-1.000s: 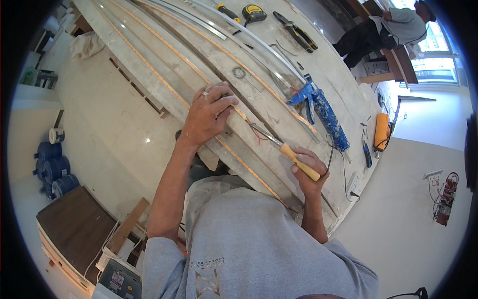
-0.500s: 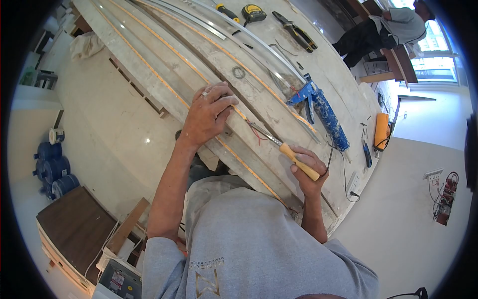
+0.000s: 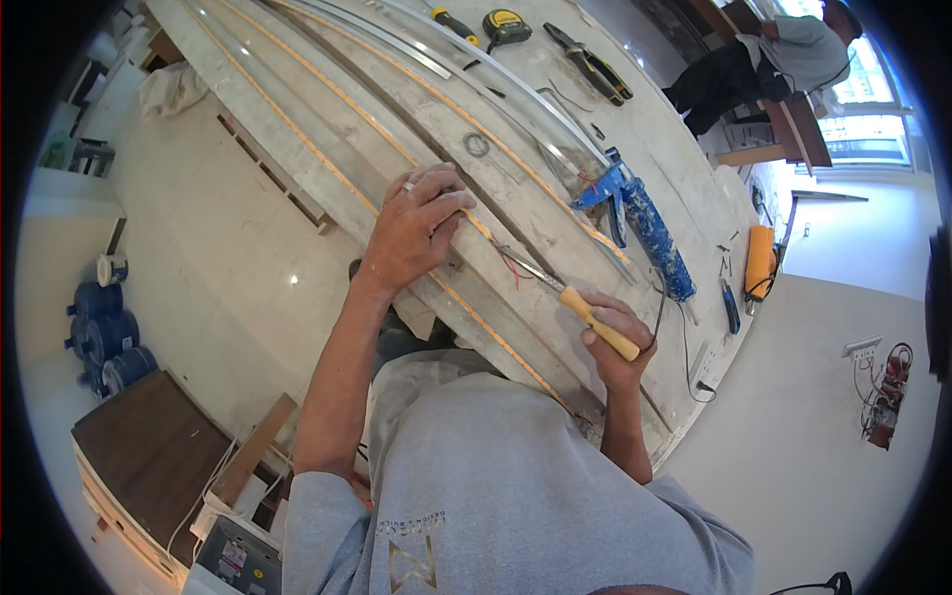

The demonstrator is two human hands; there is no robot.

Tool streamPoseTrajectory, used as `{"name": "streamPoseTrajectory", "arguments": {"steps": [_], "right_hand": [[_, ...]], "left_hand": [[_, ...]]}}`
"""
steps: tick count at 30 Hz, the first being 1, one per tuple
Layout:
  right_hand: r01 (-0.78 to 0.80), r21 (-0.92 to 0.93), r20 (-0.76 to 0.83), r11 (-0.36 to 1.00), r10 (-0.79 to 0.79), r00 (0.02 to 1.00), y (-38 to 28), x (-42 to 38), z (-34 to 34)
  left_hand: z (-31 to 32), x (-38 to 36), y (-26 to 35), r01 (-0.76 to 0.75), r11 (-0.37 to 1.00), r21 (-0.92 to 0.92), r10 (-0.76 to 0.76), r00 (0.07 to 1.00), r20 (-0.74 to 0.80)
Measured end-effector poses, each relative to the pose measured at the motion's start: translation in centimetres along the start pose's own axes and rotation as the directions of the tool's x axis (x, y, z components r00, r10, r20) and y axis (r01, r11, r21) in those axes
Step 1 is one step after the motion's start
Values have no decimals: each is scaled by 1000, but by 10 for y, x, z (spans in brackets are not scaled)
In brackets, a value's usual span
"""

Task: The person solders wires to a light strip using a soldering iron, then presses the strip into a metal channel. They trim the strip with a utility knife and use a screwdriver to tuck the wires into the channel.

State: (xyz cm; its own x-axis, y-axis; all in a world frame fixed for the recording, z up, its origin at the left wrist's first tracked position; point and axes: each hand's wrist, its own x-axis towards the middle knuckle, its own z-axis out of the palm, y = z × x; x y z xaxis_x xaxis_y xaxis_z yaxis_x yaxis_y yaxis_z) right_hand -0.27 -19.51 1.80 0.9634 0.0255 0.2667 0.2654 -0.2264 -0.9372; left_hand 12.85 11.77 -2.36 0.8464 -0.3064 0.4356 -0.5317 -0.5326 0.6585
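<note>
My right hand [image 3: 621, 342] is wrapped round the pale wooden handle of a soldering iron [image 3: 593, 318], whose metal shaft points up and left. Its tip lies right at the end of a lit LED strip [image 3: 479, 225], beside thin red wires [image 3: 514, 268]. My left hand [image 3: 416, 223] rests on that strip just above, fingers bent and pressed together over it, a ring on one finger. The strip runs along a long channel on the dusty worktable [image 3: 535, 233]. Beneath the left fingers the strip is hidden.
A blue caulking gun [image 3: 650, 233] lies right of the strips. Beyond it are pliers [image 3: 587, 64], a tape measure [image 3: 505, 28] and a screwdriver [image 3: 454, 25]. An orange tool [image 3: 760, 263] and a utility knife [image 3: 730, 305] lie near the right edge. A person [image 3: 783, 59] stands at upper right.
The soldering iron and my right hand have shifted very slightly down and right. My left hand stays in place on the strip.
</note>
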Motion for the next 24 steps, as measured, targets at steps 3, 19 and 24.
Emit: {"name": "streamPoseTrajectory", "arguments": {"steps": [3,19,24], "right_hand": [[-6,-10,12,1000,6,1000,2,0,0],[2,30,3,1000,-2,1000,7,-5,-3],[-21,104,-57,994,27,998,12,-11,-9]], "left_hand": [[1,-1,-2,-1,1000,4,1,1000,1],[0,1,-1,-10,1000,13,10,1000,3],[1,1,-1,-9,1000,1,9,1000,-7]]}}
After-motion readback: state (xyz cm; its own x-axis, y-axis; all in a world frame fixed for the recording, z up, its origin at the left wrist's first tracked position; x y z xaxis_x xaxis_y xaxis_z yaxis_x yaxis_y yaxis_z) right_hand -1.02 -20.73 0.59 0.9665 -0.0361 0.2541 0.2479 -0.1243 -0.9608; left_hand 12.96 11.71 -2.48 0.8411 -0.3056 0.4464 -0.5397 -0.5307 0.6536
